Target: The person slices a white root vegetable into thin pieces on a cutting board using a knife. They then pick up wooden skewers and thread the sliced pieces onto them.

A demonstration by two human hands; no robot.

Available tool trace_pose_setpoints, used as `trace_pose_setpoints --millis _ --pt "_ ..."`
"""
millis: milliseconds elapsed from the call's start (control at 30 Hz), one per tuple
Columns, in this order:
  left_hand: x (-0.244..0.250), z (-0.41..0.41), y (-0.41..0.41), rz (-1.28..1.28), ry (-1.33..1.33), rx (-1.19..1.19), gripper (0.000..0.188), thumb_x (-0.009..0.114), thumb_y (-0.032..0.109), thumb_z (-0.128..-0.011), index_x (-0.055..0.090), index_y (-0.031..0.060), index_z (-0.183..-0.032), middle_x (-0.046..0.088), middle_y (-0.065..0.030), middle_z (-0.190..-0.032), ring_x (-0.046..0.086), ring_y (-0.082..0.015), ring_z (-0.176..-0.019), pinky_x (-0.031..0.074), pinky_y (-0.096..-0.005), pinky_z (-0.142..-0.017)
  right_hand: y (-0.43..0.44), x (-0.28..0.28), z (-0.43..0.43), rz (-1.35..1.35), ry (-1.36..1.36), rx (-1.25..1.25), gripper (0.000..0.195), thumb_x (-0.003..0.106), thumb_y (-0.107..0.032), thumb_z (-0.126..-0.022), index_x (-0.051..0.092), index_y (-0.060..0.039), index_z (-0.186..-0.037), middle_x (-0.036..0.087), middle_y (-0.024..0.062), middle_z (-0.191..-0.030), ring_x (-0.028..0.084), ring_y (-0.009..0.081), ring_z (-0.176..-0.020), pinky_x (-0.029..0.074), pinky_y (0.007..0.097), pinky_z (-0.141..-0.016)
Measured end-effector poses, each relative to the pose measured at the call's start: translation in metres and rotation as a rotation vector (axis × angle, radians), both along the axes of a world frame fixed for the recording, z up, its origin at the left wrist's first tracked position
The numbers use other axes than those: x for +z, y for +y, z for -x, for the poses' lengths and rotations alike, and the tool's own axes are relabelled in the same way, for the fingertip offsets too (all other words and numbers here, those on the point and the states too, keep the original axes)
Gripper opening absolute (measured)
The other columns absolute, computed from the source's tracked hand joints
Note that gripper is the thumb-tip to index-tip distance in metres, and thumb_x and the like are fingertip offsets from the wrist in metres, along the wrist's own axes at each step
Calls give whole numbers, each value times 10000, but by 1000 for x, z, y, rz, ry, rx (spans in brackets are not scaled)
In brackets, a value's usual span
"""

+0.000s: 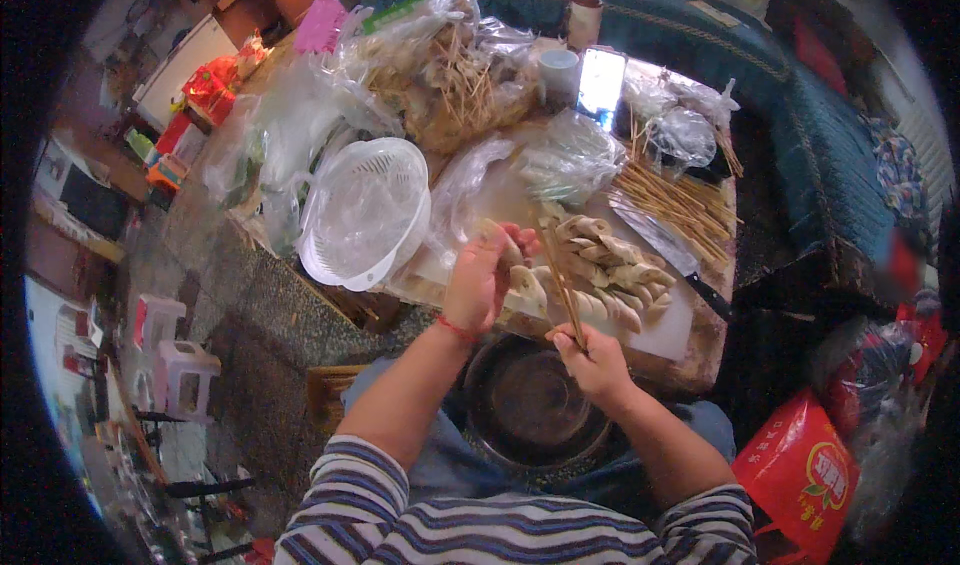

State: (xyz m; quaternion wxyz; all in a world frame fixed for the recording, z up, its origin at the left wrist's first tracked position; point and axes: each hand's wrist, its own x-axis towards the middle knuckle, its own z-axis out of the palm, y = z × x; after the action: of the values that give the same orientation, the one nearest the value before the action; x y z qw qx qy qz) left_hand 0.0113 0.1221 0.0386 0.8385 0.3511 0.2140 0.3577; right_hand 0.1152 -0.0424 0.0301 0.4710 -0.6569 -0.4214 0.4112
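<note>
Near the table's front edge, my left hand (486,269) is curled around a pale rolled food piece (511,254), mostly hidden by the fingers. My right hand (592,361) grips the lower end of thin bamboo skewers (561,280), which slant up and away beside the left hand; how many is hard to tell. Just beyond the skewers lies a pile of pale folded food rolls (619,265) on a white cutting board (670,334). To the pile's right rests a kitchen knife (656,235) with a black handle. A bundle of loose bamboo skewers (675,205) lies past the knife.
A white plastic colander (364,216) tilts at the table's left. Behind are clear plastic bags (574,152), filled skewers (465,89), a white cup (559,70), a lit smartphone (600,85) and a bottle (584,21). Below my hands is a dark round basin (536,400); a red bag (799,475) is at right.
</note>
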Motion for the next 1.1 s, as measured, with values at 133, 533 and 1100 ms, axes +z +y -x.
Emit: trace_pose_setpoints --millis 133,533,1100 --pt "14 -1 -8 -50 167 -65 335 472 312 -912 481 48 -1120 580 -93 -1044 557 -183 -960 446 -319 -833 3 4 -3 -15 -42 -59 155 513 -144 -891 583 -12 -931 438 -59 -617 404 30 -536 351 191 -494" --pt "-8 38 27 -1396 827 -187 336 627 174 -766 547 30 -1058 565 -146 -1045 519 -309 -998 415 -360 -857 -6 12 -40 -90 141 -239 220 524 -230 -886 597 -28 -932 468 -51 -623 420 42 -544 341 210 -482" --pt "-32 -11 38 -1671 1002 189 398 588 113 -766 500 61 -1150 561 -111 -1071 518 -279 -1001 393 -388 -871 -6 20 -49 -78 197 -333 209 525 -207 -877 596 -14 -916 487 -35 -619 440 47 -544 366 207 -498"
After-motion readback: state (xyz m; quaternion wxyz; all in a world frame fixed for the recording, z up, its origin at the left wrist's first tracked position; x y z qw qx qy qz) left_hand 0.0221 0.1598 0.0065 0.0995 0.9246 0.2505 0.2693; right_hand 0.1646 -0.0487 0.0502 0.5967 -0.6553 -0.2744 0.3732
